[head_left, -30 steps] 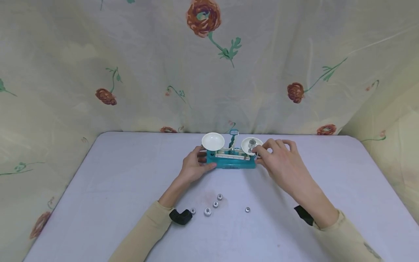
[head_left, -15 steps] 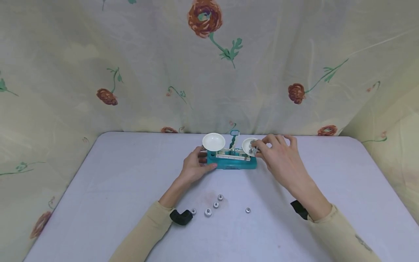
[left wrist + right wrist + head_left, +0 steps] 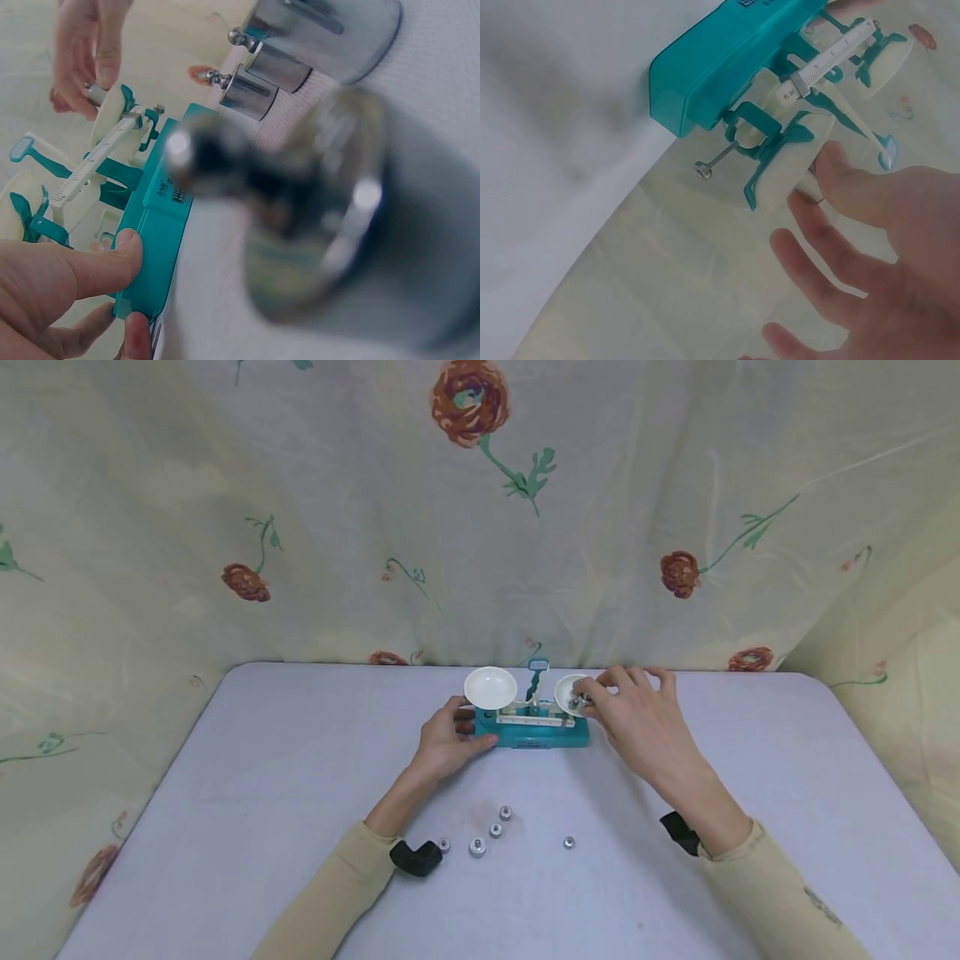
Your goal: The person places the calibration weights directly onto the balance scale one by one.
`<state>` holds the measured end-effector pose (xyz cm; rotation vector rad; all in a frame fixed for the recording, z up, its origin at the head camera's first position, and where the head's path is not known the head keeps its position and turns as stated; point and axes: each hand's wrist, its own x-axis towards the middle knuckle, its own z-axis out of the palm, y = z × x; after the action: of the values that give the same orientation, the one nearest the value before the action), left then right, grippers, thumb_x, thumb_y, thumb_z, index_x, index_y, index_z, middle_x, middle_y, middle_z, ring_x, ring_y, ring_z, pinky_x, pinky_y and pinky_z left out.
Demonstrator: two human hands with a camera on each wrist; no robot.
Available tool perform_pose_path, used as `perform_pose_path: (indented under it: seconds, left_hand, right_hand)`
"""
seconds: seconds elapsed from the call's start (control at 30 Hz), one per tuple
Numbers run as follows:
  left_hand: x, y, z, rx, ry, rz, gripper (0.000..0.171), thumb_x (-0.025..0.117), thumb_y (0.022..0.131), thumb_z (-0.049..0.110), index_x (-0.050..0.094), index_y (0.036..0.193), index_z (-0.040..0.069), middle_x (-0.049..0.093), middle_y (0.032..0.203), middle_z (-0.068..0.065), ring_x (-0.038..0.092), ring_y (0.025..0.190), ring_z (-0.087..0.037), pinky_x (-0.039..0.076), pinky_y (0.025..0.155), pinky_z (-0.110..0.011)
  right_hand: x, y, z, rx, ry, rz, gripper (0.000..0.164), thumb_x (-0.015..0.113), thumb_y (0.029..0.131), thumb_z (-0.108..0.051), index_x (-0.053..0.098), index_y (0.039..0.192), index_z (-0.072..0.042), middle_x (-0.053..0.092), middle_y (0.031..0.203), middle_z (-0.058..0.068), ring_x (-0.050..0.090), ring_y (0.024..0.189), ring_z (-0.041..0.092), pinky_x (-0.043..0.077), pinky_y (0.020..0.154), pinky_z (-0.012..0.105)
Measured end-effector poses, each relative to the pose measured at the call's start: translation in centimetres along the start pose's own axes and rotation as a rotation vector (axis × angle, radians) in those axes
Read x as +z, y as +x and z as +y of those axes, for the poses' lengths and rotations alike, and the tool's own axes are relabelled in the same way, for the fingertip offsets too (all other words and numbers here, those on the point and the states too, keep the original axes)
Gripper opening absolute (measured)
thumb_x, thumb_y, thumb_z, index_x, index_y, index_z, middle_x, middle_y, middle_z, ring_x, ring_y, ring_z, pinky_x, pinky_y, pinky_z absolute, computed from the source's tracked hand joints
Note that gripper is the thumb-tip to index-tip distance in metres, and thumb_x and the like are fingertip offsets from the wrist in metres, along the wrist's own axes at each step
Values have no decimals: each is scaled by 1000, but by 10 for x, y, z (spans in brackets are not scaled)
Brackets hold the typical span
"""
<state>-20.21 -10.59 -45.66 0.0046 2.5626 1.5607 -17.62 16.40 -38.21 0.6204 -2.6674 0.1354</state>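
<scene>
A teal balance scale [image 3: 532, 737] with two white pans stands at the table's far side. My left hand [image 3: 444, 739] grips the left end of its base, thumb on the front face and fingers behind. The bare left pan [image 3: 491, 688] sits beyond that hand. My right hand [image 3: 641, 722] is over the right pan [image 3: 564, 692], thumb and index finger pinching a small metal weight [image 3: 95, 93]. Those fingertips are right at the pan's inner surface, and they partly hide what lies in it. The right wrist view shows the other right fingers spread loosely outside the pan [image 3: 791, 165].
Several knobbed metal weights stand on the white tabletop [image 3: 300, 777] nearer me, including a larger one [image 3: 477, 847] and one apart to the right [image 3: 569, 842]. Another weight [image 3: 444, 845] is beside the left wrist's black camera [image 3: 416, 858]. A flowered curtain [image 3: 337, 527] hangs behind the table.
My right hand has shifted slightly left, with its pinching fingertips deeper over the right pan. The scale's beam has become more level and the left pan sits slightly lower. My left hand keeps its grip.
</scene>
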Motion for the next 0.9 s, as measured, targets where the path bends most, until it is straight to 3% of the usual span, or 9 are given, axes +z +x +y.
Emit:
perform_pose_path:
  seconds: [0.2, 0.9]
  left_hand:
    - [0, 0, 1, -6, 0, -1, 67, 85, 94, 17, 53, 152, 6, 63, 150, -21, 67, 128, -34, 58, 108, -48]
    - [0, -1, 0, 5, 2, 1, 66, 85, 94, 18, 54, 151, 7, 64, 150, -20, 67, 128, -34, 59, 108, -47]
  right_hand:
    - [1, 2, 0, 8, 12, -30, 25, 81, 97, -19, 73, 120, -17, 75, 114, 17, 69, 110, 41, 41, 107, 70]
    - [2, 6, -1, 39, 30, -13, 25, 80, 97, -14, 73, 121, -13, 75, 116, 18, 69, 109, 42, 43, 105, 68]
